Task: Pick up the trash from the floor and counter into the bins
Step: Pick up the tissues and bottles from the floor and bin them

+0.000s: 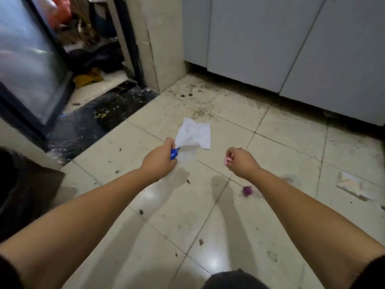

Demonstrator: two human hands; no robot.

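My left hand (159, 158) is closed around a crumpled white paper tissue (193, 135) and a small blue wrapper (174, 153), held above the tiled floor. To its right, my right hand (239, 161) pinches a small pink scrap (228, 160) between the fingers. A purple scrap (247, 190) lies on the tiles just below my right wrist. A flat torn piece of pale paper (351, 184) lies on the floor at the far right. No bin shows in view.
Light grey cabinet doors (291, 42) run along the back right, with dirt specks on the cream tiles (187, 215) beneath. A beige pillar (160, 49) stands at centre back. A glass door (27, 59) and dark threshold (100, 122) are at left, with clutter behind.
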